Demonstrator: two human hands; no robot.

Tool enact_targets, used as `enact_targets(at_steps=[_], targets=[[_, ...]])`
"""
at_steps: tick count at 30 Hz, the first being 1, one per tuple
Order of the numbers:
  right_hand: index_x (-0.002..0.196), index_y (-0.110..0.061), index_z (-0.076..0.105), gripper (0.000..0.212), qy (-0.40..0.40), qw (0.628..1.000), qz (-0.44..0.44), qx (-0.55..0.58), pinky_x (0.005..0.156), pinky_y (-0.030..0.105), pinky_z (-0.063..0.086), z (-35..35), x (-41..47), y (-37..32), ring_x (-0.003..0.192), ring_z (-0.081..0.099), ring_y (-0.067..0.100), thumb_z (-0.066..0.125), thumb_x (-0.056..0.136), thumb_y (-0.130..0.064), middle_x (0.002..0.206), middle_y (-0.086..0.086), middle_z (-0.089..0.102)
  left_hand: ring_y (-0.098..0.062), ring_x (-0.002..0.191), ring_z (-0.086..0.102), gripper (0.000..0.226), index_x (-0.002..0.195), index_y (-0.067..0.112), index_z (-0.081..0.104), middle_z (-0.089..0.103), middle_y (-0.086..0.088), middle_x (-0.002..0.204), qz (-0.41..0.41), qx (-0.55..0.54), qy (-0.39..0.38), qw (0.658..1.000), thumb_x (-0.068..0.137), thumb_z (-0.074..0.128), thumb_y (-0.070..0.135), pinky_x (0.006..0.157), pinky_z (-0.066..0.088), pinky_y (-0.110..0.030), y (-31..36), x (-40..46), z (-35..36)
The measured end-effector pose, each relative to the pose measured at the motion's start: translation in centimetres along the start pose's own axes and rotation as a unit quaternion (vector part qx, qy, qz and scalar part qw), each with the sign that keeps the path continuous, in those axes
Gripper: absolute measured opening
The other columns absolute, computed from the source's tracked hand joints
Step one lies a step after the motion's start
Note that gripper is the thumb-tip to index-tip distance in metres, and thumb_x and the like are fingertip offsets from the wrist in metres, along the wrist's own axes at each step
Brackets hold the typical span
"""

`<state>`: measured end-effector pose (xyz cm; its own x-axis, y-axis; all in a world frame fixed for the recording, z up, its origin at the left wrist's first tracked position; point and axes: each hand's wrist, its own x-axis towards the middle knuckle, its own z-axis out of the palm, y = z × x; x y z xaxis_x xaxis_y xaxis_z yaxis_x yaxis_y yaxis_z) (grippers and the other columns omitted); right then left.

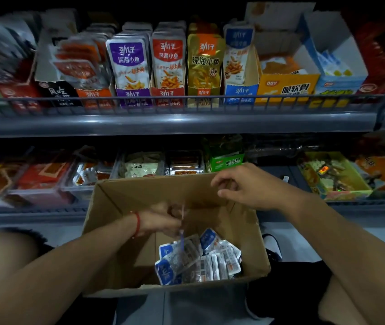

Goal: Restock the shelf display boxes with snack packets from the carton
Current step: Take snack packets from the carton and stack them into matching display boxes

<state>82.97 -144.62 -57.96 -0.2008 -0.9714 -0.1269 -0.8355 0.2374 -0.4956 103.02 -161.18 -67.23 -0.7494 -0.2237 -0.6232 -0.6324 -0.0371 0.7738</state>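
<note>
A brown cardboard carton (pixel 121 207) stands open in front of me, between my knees. A heap of blue-and-white snack packets (pixel 200 259) lies in its near right corner. My left hand (pixel 163 221), with a red string at the wrist, is inside the carton above the heap, its fingers pinched on a thin, blurred blue packet (pixel 182 238) seen edge-on. My right hand (pixel 250 186) hovers over the carton's far right rim with curled, spread fingers and nothing in it. On the upper shelf, a blue display box (pixel 240 92) holds matching blue packets (pixel 238 55).
The upper shelf has a wire rail (pixel 186 102) in front of purple, red, gold and yellow display boxes. An almost empty pale blue box (pixel 337 66) stands to the right. The lower shelf (pixel 46 212), behind the carton, carries trays of mixed snacks and a green box (pixel 226 160).
</note>
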Motion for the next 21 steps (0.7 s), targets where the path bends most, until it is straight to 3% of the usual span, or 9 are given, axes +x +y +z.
enact_targets(at_steps=[3, 5, 8, 10, 13, 15, 18, 21], targets=[[0.120, -0.024, 0.070, 0.029, -0.015, 0.997, 0.074, 0.001, 0.079, 0.023, 0.054, 0.2, 0.1, -0.1, 0.088, 0.065, 0.002, 0.066, 0.096, -0.040, 0.102, -0.010, 0.070, -0.032, 0.111, 0.068, 0.066, 0.134, 0.008, 0.051, 0.065, -0.020, 0.124, 0.114, -0.194, 0.021, 0.974, 0.075, 0.073, -0.013, 0.096, 0.056, -0.049, 1.9, -0.7, -0.4], [0.113, -0.019, 0.071, 0.033, -0.035, 0.990, 0.134, 0.015, 0.080, 0.036, 0.059, 0.6, 0.2, -0.4, 0.088, 0.069, 0.013, 0.060, 0.098, -0.046, 0.103, -0.001, 0.072, -0.031, 0.104, 0.068, 0.069, 0.134, 0.012, 0.053, 0.068, -0.019, 0.120, 0.171, -0.252, 0.018, 0.952, 0.074, 0.070, -0.018, 0.088, 0.060, -0.043, 3.3, -1.5, 0.1], [0.117, -0.011, 0.063, 0.032, -0.035, 0.953, 0.202, 0.223, 0.056, 0.029, 0.059, 1.0, 0.4, -1.4, 0.080, 0.074, 0.017, 0.056, 0.103, -0.039, 0.106, 0.007, 0.072, -0.024, 0.094, 0.070, 0.074, 0.134, 0.019, 0.054, 0.070, -0.015, 0.112, 0.225, -0.275, 0.027, 0.934, 0.074, 0.061, -0.024, 0.072, 0.061, -0.033, 5.0, -2.8, 0.8], [0.118, -0.009, 0.058, 0.024, 0.021, 0.911, 0.213, 0.352, 0.056, 0.027, 0.056, 1.0, 0.5, -2.0, 0.078, 0.076, 0.019, 0.062, 0.102, -0.027, 0.102, 0.009, 0.075, -0.024, 0.100, 0.070, 0.076, 0.136, 0.020, 0.053, 0.069, -0.015, 0.115, 0.255, -0.286, 0.039, 0.923, 0.076, 0.058, -0.026, 0.075, 0.061, -0.033, 5.6, -3.1, 0.7], [0.114, -0.011, 0.060, 0.021, 0.102, 0.889, 0.204, 0.397, 0.060, 0.026, 0.056, 0.3, 0.4, -2.3, 0.074, 0.075, 0.018, 0.069, 0.097, -0.019, 0.090, 0.006, 0.079, -0.031, 0.109, 0.068, 0.060, 0.135, 0.017, 0.057, 0.068, -0.019, 0.121, 0.262, -0.331, 0.040, 0.906, 0.082, 0.063, -0.011, 0.084, 0.061, -0.043, 6.7, -3.7, 0.1], [0.110, -0.016, 0.064, 0.019, 0.139, 0.892, 0.193, 0.386, 0.059, 0.025, 0.057, -0.2, 0.3, -2.2, 0.075, 0.075, 0.014, 0.073, 0.094, -0.021, 0.088, 0.002, 0.079, -0.028, 0.104, 0.071, 0.039, 0.126, 0.013, 0.065, 0.071, -0.020, 0.118, 0.249, -0.308, 0.099, 0.913, 0.088, 0.065, 0.005, 0.079, 0.062, -0.040, 7.3, -4.0, -0.3], [0.102, -0.020, 0.069, 0.015, 0.194, 0.899, 0.178, 0.349, 0.061, 0.024, 0.057, -0.9, 0.0, -2.0, 0.078, 0.074, 0.007, 0.076, 0.091, -0.027, 0.088, -0.003, 0.079, -0.029, 0.102, 0.072, 0.016, 0.110, 0.012, 0.072, 0.076, -0.016, 0.105, 0.229, -0.202, 0.212, 0.928, 0.098, 0.061, 0.014, 0.088, 0.059, -0.046, 7.2, -3.8, -0.5], [0.097, -0.018, 0.070, 0.009, 0.235, 0.905, 0.150, 0.322, 0.066, 0.031, 0.061, -1.6, -0.1, -1.8, 0.086, 0.075, 0.010, 0.074, 0.092, -0.026, 0.086, -0.002, 0.078, -0.028, 0.096, 0.074, 0.013, 0.107, 0.012, 0.071, 0.077, -0.013, 0.095, 0.233, -0.189, 0.221, 0.928, 0.097, 0.062, 0.013, 0.089, 0.057, -0.049, 7.6, -4.0, -0.3]])
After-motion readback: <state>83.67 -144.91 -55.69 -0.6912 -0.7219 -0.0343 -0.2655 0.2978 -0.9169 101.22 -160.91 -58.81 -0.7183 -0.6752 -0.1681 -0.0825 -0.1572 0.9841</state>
